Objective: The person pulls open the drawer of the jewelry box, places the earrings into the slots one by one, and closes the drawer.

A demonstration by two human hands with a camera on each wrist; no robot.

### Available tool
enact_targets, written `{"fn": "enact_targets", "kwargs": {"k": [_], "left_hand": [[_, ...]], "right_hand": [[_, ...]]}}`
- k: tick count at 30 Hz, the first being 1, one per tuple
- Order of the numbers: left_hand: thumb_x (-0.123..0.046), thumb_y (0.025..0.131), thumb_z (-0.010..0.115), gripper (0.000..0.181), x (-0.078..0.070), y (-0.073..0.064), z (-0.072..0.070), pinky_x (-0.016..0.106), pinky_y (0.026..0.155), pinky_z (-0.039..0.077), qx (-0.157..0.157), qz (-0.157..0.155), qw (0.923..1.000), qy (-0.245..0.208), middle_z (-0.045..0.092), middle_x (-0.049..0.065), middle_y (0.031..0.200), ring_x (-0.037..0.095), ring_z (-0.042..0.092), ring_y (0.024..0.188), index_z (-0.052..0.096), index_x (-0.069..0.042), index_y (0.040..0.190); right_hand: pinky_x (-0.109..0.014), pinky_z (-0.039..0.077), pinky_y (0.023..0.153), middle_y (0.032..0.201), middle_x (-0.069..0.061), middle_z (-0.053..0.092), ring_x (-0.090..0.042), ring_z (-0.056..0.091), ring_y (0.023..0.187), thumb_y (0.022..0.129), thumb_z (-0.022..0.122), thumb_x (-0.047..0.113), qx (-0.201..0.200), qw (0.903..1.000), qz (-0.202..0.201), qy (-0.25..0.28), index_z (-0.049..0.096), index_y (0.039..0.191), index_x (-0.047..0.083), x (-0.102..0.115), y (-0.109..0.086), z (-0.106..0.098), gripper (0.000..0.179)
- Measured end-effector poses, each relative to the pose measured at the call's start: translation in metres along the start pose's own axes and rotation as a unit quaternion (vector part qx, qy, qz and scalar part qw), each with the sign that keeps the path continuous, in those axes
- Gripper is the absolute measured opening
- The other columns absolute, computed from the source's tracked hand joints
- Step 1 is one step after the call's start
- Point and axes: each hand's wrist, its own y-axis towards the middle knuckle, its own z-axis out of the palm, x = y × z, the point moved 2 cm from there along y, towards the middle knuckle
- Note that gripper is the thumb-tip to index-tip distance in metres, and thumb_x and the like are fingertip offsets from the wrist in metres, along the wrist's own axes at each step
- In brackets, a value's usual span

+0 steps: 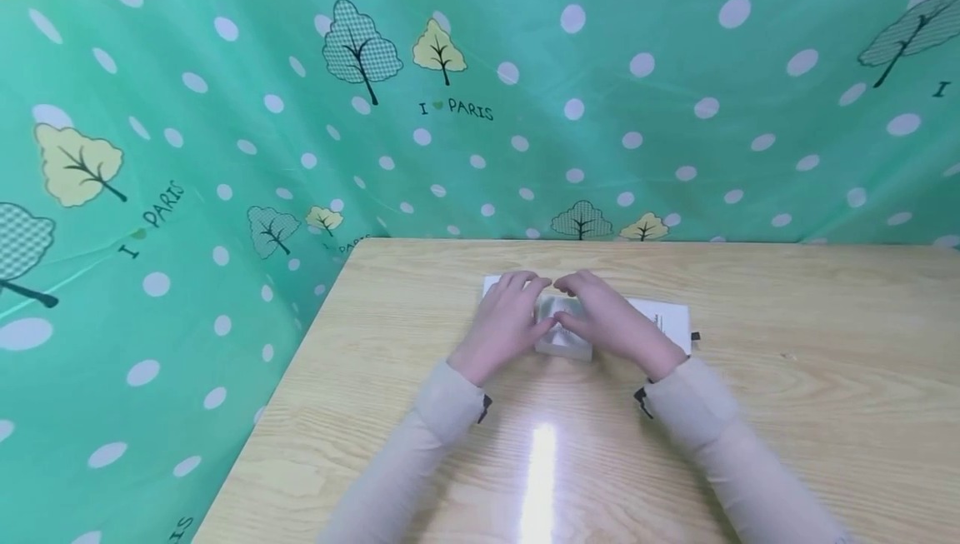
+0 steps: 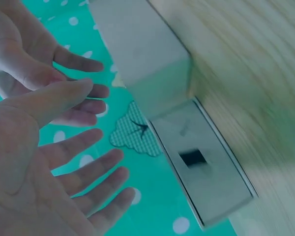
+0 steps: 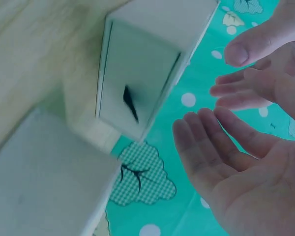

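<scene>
A small pale box (image 1: pixel 564 351) lies on the table under and between both hands in the head view, with a shiny greyish top. My left hand (image 1: pixel 510 319) arches over its left side, fingers loosely bent. From the other side my right hand (image 1: pixel 606 315) mirrors it, and the fingertips of both hands come close together. In the left wrist view the left palm (image 2: pixel 19 157) holds nothing and its fingers are spread. The right palm (image 3: pixel 250 182) is bare in the right wrist view. Behind the small box lies a long white box (image 1: pixel 671 323), partly hidden by the hands.
A black tab (image 1: pixel 695 336) sticks out from the long box's right end. The light wood table (image 1: pixel 810 411) stretches off to the right, with a bright reflection near the front. A green dotted curtain (image 1: pixel 675 111) hangs behind and to the left.
</scene>
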Motion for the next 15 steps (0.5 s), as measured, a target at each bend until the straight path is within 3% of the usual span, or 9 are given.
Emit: {"fn": "enact_targets", "kwargs": {"k": [8,15], "left_hand": [[-0.035,0.092,0.070,0.059,0.026,-0.008,-0.004,0.042,0.116,0.036,0.010,-0.028,0.9990,-0.034,0.050,0.010,0.144,0.027,0.042,0.136,0.050,-0.011,0.142],[-0.040,0.089,0.073,0.065,0.048,-0.015,0.000,0.045,0.115,0.037,0.022,-0.045,0.9965,-0.067,0.046,0.012,0.146,0.029,0.040,0.138,0.049,-0.012,0.143]], "right_hand": [[-0.050,0.049,0.101,0.124,-0.023,0.059,-0.037,0.057,0.115,0.091,0.069,0.010,0.006,0.9999,-0.013,0.003,0.054,0.129,-0.009,0.002,0.010,0.010,0.045],[-0.048,0.047,0.105,0.126,-0.021,0.058,-0.034,0.055,0.118,0.090,0.071,0.014,0.013,0.9996,-0.024,0.002,0.054,0.131,-0.007,0.010,0.024,0.020,0.050]]}}
